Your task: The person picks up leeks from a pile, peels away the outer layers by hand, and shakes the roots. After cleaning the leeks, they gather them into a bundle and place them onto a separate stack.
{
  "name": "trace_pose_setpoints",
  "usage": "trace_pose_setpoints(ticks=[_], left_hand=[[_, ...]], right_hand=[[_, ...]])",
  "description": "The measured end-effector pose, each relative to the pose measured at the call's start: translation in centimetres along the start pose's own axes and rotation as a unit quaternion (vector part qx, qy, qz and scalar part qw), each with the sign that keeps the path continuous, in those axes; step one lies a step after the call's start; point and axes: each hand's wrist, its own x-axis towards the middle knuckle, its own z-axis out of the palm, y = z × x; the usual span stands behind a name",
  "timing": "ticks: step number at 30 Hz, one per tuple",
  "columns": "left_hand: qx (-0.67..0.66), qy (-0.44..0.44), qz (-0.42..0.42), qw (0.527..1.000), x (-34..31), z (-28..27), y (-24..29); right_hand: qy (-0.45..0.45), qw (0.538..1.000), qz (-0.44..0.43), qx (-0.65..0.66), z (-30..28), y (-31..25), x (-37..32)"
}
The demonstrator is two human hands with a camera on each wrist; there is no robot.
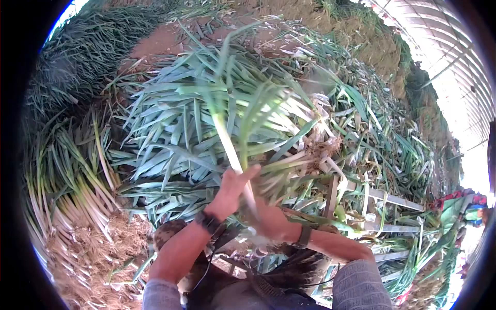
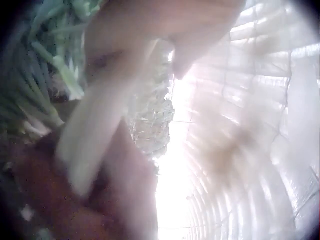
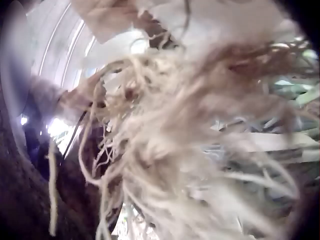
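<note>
A long green onion (image 1: 227,139), with a white stalk and green leaves, slants upward from my two hands. My left hand (image 1: 232,188) grips it around the stalk, the thumb sticking out to the right. My right hand (image 1: 274,222), blurred, holds the lower stalk near the root end. Both hands also show around the pale stalk (image 2: 95,130) in the left wrist view. Stringy roots (image 3: 160,140) fill the right wrist view and hide much behind them. Just beyond my hands lies a big heap of green onions (image 1: 175,113), its roots (image 1: 323,147) toward the right.
More green onions (image 1: 77,181) lie at the left, their roots (image 1: 108,253) toward me. A metal frame (image 1: 392,199) stands at the right among loose leaves. Dense green leaves (image 1: 88,51) fill the far left. A ribbed translucent roof (image 1: 444,31) curves over the right side.
</note>
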Motion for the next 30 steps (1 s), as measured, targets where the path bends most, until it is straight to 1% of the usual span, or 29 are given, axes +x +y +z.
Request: trace_pose_setpoints(ticks=[1,2,3,4,5,6,7,9,10,11,12,13,14,15,16,17,18,19,20,21,22,23,25,26,27,28,29,30], left_hand=[[-0.03,-0.024,0.051,0.998,0.9,-0.5,-3.4],[-0.134,0.023,-0.035,0.99,-0.7,0.6,0.0],[-0.237,0.072,-0.124,0.961,-1.8,2.0,3.5],[-0.245,0.073,-0.098,0.962,-1.6,2.0,4.0],[-0.272,0.057,-0.065,0.958,-1.2,1.7,5.2],[-0.246,0.053,-0.034,0.967,-0.8,1.1,6.5],[-0.246,0.043,-0.031,0.968,-0.2,0.4,7.1],[-0.285,0.06,-0.021,0.956,-0.1,1.0,7.9],[-0.284,0.058,-0.02,0.957,0.0,0.8,7.8],[-0.305,0.051,-0.044,0.95,0.7,0.4,6.9],[-0.329,0.045,-0.067,0.941,1.5,-0.1,6.1],[-0.331,0.042,-0.068,0.94,3.1,-1.3,4.8],[-0.316,0.118,-0.061,0.939,5.5,-3.0,3.8],[-0.304,0.196,-0.053,0.931,7.0,-4.5,3.5],[-0.285,0.212,-0.019,0.935,7.1,-5.4,4.6],[-0.259,0.224,0.014,0.939,7.1,-6.2,5.6],[-0.28,0.222,0.016,0.934,7.5,-6.9,5.9],[-0.301,0.218,0.017,0.928,7.9,-7.8,6.0],[-0.324,0.173,0.023,0.93,8.7,-9.1,4.7],[-0.325,0.17,0.019,0.93,8.2,-8.5,4.9],[-0.358,0.171,-0.017,0.918,7.2,-7.4,5.7],[-0.395,0.172,-0.046,0.901,6.8,-6.3,6.6],[-0.367,0.093,-0.025,0.925,6.1,-5.8,6.2],[-0.379,0.072,-0.03,0.922,5.3,-5.4,6.3],[-0.39,0.046,-0.034,0.919,4.7,-4.4,6.8],[-0.388,0.041,-0.034,0.92,4.0,-3.5,7.2],[-0.398,0.009,-0.038,0.917,3.1,-2.7,7.4],[-0.409,-0.023,-0.039,0.911,2.5,-2.2,7.7]], right_hand=[[0.022,0.999,-0.01,-0.031,0.4,-0.8,-0.6],[0.044,0.997,-0.014,-0.061,0.8,-1.3,-1.5],[0.045,0.997,-0.005,-0.057,0.9,-1.4,-2.1],[0.058,0.998,-0.023,0.033,0.7,-1.4,-2.2],[0.08,0.989,-0.048,0.118,0.2,-1.5,-2.0],[0.055,0.964,-0.007,0.259,0.4,-1.9,-3.0],[0.061,0.963,-0.004,0.262,0.3,-2.6,-3.9],[0.02,0.912,0.009,0.41,-0.6,-4.0,-4.8],[0.014,0.917,0.02,0.397,-1.3,-5.4,-5.5],[0.019,0.917,0.018,0.398,-2.1,-6.7,-6.5],[-0.046,0.937,0.031,0.345,-3.0,-7.8,-7.6],[-0.113,0.95,0.046,0.288,-3.6,-8.2,-8.6],[-0.08,0.962,-0.059,0.253,-1.7,-7.8,-10.8],[-0.051,0.962,-0.163,0.212,0.3,-7.0,-13.4],[-0.091,0.968,-0.209,0.101,-1.3,-8.0,-16.0],[-0.125,0.96,-0.252,-0.006,-3.2,-8.6,-18.9],[-0.009,0.976,-0.213,-0.045,-4.4,-5.8,-19.8],[0.134,0.966,-0.22,0.025,-7.0,-2.1,-19.8],[0.105,0.979,0.123,0.127,-13.5,-5.5,-21.8],[0.189,0.906,0.351,-0.14,-17.6,-4.7,-21.4],[0.312,0.856,0.048,-0.41,-20.3,1.9,-24.3],[0.301,0.779,0.21,-0.508,-21.3,1.1,-25.0],[0.406,0.819,0.033,-0.404,-21.5,3.5,-23.4],[0.353,0.916,0.093,-0.165,-19.6,0.6,-21.7],[0.281,0.945,0.146,0.086,-17.1,-5.2,-18.8],[0.165,0.941,0.16,0.249,-15.9,-13.8,-17.4],[0.137,0.987,0.019,0.084,-13.6,-9.7,-13.9],[0.169,0.978,-0.058,0.106,-11.0,-9.5,-10.7]])
